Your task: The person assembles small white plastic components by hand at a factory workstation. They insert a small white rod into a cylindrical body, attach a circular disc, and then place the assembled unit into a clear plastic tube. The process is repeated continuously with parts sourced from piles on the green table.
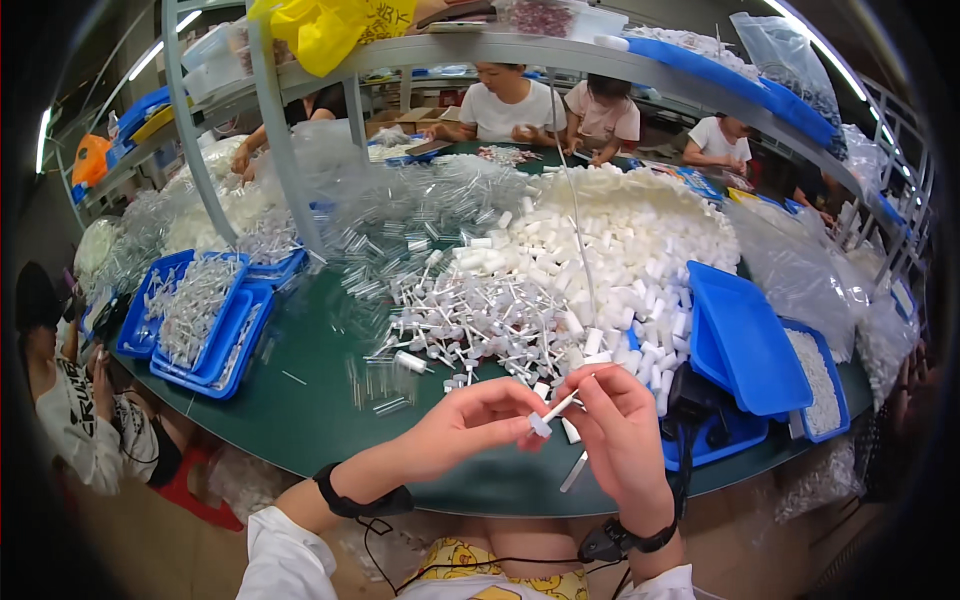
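Observation:
My left hand (490, 415) is closed, its thumb and fingers pinching the translucent plug end of a thin white applicator wand (562, 406). The wand's narrow far end is between the fingertips of my right hand (622, 425), so both hands hold it, tilted, above the table's near edge. Just beyond my hands is a heap of similar wands with translucent plugs (470, 315). White cylindrical caps (610, 230) form a large pile behind and to the right. Loose clear tubes (385, 380) lie left of my left hand. A small flat clear piece (574, 472) is below the wand.
Blue trays of white parts (205, 310) sit at the left. Stacked blue trays (750, 340) and a black device (692, 395) stand close on the right. A metal shelf (520, 48) spans overhead, its posts rising from the green table (290, 420). Several people work across and beside it.

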`<state>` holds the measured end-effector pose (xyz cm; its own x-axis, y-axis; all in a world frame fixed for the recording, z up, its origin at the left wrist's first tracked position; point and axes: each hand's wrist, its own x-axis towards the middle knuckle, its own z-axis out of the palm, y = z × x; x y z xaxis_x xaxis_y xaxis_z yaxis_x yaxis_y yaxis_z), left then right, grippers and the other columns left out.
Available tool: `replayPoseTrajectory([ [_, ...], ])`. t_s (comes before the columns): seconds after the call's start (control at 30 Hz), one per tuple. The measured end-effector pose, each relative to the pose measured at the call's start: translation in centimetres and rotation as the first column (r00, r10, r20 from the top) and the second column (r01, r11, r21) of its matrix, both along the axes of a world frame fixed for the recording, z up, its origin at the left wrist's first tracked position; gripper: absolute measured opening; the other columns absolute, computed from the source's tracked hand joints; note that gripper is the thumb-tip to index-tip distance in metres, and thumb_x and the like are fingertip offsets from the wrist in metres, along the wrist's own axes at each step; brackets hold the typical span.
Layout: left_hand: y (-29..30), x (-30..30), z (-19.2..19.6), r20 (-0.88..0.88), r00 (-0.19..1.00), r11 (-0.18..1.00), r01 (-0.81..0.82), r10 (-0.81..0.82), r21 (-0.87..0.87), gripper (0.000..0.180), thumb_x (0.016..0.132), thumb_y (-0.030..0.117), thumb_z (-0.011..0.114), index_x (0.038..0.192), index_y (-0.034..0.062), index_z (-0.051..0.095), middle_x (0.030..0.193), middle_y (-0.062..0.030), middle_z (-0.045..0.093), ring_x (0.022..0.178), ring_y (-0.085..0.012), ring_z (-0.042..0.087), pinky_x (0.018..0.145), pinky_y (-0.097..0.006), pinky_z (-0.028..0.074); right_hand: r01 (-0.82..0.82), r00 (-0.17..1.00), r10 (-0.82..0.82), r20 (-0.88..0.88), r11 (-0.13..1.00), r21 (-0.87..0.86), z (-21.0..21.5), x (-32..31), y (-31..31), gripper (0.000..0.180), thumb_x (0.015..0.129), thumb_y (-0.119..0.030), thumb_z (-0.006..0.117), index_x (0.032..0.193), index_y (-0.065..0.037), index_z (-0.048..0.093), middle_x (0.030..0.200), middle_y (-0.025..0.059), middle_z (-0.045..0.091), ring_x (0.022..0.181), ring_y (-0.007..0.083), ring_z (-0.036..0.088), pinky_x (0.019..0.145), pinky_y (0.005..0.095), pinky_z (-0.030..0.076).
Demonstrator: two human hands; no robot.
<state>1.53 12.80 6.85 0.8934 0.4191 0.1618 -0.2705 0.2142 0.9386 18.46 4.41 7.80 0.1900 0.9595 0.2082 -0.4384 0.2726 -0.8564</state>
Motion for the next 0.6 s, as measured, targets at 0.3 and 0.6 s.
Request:
replayPoseTrajectory([
  [0.3,3.5,2.8,-2.9,0.073,0.995,0.779,0.104,-0.074,-0.619,0.023,0.087,0.019,0.047,0.1,-0.0005,0.051,0.082,-0.0061,0.054,0.062,-0.0096,0.048,0.052,-0.019,0.038,0.075,0.992,-0.059,0.112,0.987,-0.14,-3.4,0.9,4.4,0.017,0.084,-0.008,0.058,0.095,0.005,0.059,0.092,0.009,0.061,0.079,0.0124,0.058,0.076,0.0255,0.045],
  [0.6,4.2,2.5,-3.3,-0.161,0.983,0.92,-0.142,0.088,-0.365,0.018,0.089,0.015,0.05,0.095,-0.0006,0.055,0.073,-0.003,0.054,0.051,-0.0053,0.043,0.041,-0.016,0.031,0.04,0.993,-0.019,0.12,0.984,-0.174,-4.5,0.8,5.1,0.015,0.084,-0.004,0.056,0.095,0.005,0.06,0.094,0.0103,0.06,0.083,0.0138,0.058,0.077,0.0263,0.046],
])
